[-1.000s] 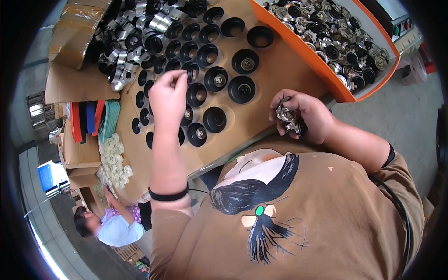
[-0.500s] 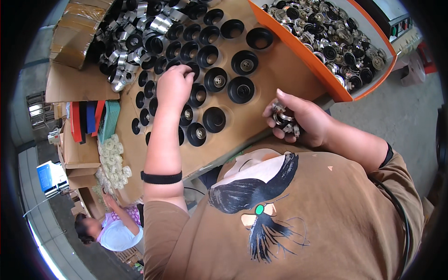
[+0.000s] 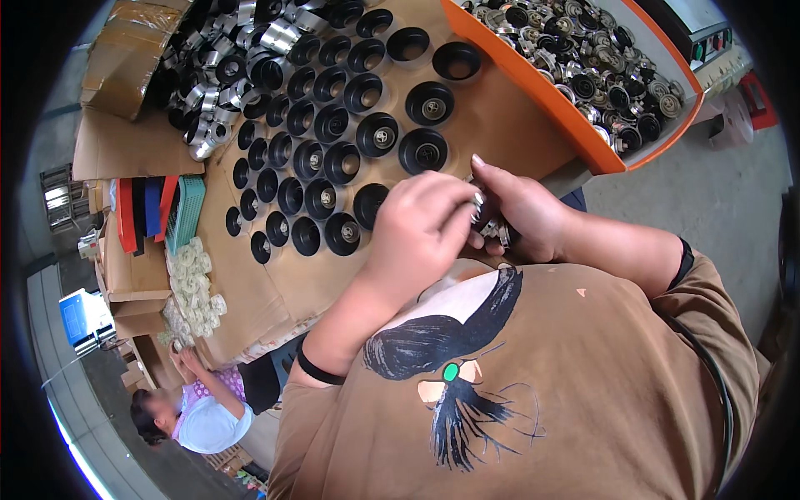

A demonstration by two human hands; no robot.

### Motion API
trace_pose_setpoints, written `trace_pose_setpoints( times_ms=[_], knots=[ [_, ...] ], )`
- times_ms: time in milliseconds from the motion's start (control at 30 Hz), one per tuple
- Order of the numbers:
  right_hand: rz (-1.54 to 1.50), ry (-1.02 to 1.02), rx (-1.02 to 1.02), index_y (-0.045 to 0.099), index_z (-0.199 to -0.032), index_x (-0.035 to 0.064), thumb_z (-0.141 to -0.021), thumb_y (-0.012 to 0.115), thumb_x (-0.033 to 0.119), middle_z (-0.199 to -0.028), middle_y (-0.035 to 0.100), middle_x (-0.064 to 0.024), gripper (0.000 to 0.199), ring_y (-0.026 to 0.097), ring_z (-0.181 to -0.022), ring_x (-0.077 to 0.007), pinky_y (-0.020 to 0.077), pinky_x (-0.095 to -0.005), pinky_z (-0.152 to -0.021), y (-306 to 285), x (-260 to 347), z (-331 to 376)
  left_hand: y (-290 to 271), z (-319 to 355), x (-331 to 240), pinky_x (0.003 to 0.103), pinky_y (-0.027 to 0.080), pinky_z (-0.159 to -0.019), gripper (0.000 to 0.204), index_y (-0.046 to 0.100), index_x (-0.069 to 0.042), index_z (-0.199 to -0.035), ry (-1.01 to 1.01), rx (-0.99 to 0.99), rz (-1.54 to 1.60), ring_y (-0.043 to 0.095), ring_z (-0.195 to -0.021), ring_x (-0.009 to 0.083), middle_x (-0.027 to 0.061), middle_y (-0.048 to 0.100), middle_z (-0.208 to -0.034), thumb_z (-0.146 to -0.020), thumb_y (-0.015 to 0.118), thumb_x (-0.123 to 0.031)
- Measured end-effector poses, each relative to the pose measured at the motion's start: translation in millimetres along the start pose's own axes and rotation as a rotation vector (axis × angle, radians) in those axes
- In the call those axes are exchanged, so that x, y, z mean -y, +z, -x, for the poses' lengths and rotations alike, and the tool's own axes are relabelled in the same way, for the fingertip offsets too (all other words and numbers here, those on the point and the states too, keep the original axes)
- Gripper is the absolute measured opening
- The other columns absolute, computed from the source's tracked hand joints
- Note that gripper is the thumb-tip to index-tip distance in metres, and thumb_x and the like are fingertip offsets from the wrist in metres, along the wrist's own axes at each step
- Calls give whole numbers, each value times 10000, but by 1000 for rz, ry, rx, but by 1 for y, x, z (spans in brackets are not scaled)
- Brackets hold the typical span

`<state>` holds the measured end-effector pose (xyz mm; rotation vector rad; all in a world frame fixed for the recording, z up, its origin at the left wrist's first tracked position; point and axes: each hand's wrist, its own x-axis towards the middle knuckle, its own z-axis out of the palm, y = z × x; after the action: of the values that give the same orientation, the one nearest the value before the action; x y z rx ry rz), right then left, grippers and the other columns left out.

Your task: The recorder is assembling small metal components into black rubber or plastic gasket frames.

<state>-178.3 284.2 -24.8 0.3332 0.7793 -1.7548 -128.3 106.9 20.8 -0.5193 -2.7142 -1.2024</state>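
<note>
Rows of round black cups (image 3: 342, 162) stand on the cardboard-covered table, several with a silver disc-like piece at the bottom. My left hand (image 3: 423, 223) is closed in a pinch on a small metal part (image 3: 477, 205), close against my right hand. Curled fingers of my right hand (image 3: 533, 215) hold several small round metal parts (image 3: 498, 233) in the palm, partly hidden. Similar silver and black metal parts (image 3: 600, 71) fill an orange-edged bin (image 3: 533, 96) at the far right.
Shiny metal rings (image 3: 279, 37) and black pieces are heaped at the back left beside a cardboard box (image 3: 133, 62). Coloured trays (image 3: 150, 212) and pale clear pieces (image 3: 192, 279) lie along the left. Another person (image 3: 208, 408) works at lower left.
My left hand has moved from among the black cups to the right and nearer me, meeting my right hand. It now pinches a metal part there. The right hand stays nearly in place.
</note>
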Motion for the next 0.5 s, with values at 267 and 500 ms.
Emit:
trace_pose_setpoints(
  times_ms=[267, 500],
  knots=[
    [-6, -120, 166, 643, -1078, 84, -1004, 617, 374, -837, 645, -32, 301, 600, -665, -127, 442, -268, -510, -6, -4, 4, -7, 4, -4, 308, 539, -718, 233, 740, -27, -1050, -6, -69, -176, 676, -825, 240, 124, 677, -949, -843, 677, 61],
    [36, -152, 148, 632, -1146, 64, -1002, 621, 408, -937, 645, -31, 374, 604, -721, -127, 433, -259, -528, 0, -1, 11, -7, 15, 4, 333, 503, -795, 193, 690, 27, -1129, -507, -182, 886, 641, -866, 226, 109, 678, -1006, -981, 605, -65]
  ],
)
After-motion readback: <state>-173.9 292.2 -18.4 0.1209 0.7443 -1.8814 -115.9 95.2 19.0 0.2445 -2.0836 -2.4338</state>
